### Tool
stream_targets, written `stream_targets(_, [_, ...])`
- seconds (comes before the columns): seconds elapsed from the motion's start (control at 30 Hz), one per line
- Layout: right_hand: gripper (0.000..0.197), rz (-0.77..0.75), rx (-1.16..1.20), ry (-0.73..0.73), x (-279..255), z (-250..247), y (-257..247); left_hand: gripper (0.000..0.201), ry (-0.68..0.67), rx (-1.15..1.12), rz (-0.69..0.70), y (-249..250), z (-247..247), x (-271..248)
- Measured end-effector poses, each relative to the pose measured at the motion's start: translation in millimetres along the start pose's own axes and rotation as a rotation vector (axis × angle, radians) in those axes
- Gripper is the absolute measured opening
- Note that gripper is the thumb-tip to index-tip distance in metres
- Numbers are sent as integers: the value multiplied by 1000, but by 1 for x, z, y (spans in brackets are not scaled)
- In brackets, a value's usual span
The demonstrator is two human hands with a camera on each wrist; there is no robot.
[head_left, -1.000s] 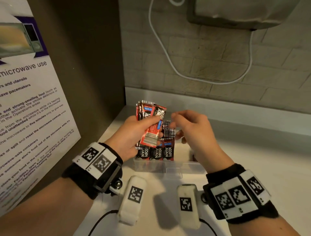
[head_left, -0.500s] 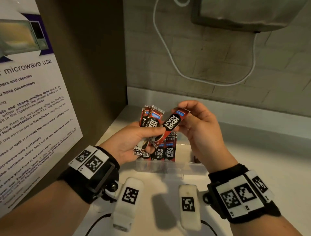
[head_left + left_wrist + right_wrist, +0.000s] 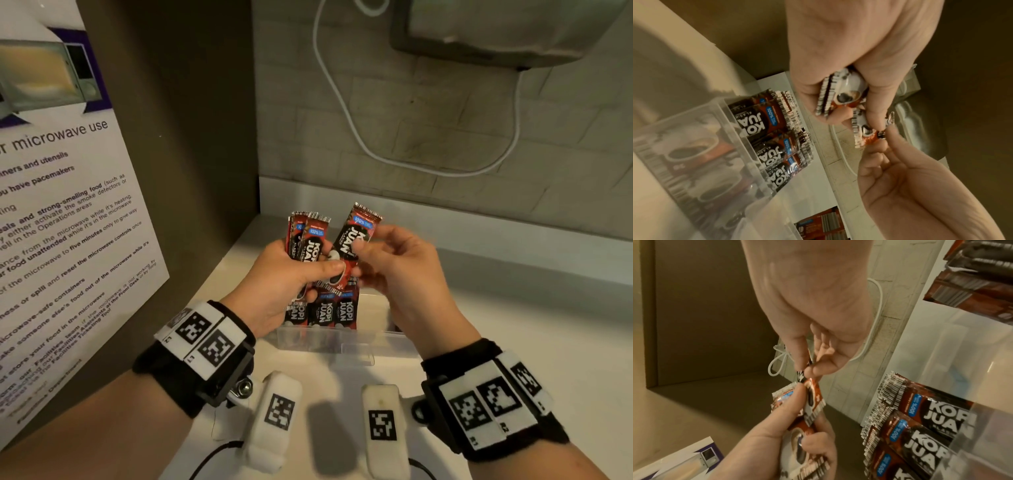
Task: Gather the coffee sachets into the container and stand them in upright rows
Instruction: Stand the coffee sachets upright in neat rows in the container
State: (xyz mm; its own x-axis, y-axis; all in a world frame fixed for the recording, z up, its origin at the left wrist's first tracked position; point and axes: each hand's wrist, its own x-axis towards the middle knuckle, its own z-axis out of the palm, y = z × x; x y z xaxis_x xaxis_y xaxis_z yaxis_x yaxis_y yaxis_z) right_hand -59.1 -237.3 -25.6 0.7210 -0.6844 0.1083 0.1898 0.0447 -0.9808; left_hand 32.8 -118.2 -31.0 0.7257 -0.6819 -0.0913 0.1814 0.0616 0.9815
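My left hand [image 3: 291, 277] grips a small bundle of red and black coffee sachets [image 3: 308, 236] upright above the clear container [image 3: 383, 346]. My right hand [image 3: 394, 263] pinches one sachet [image 3: 359, 233] near its top; it tilts right, and its lower end lies under my left thumb. Inside the container, a row of sachets [image 3: 322, 311] stands upright at the left end. The left wrist view shows the bundle [image 3: 840, 92], the single sachet [image 3: 865, 131] and the standing row [image 3: 772, 138]. In the right wrist view the pinched sachet [image 3: 812, 391] hangs between both hands.
A microwave-use poster [image 3: 68, 222] covers the brown side wall on the left. A white cable [image 3: 346, 113] loops down the tiled back wall under an appliance [image 3: 496, 31]. More sachets [image 3: 972, 280] lie beyond the container's clear wall. The white counter [image 3: 548, 342] runs right.
A second ago my right fingers were bare beside the bundle. They have since taken one sachet by its top and swung it up and to the right, away from the bundle.
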Motion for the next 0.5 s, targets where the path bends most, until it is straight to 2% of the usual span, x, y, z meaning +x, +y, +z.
stream_targets(0.07, [4,20,-58,-31,-2,0,2,23,13,23,-7,-2,2,0])
stream_targets(0.13, [1,-4,-49,25,0,-3,-1,19,23,30,-20,-3,2,1])
stream_targets(0.2, [12,-32,-71,138,6,-8,-6,19,78,-2,-30,-2,-1,3])
stream_targets(0.3, [23,-43,-333,215,17,-20,-1,18,159,-62,-35,0,-10,7])
stream_targets(0.4, [12,88,-573,148,23,-26,17,11,195,-140,-52,2,-16,9])
stream_targets(0.5, [4,227,-638,55,20,-24,33,11,210,-178,-64,2,-20,9])
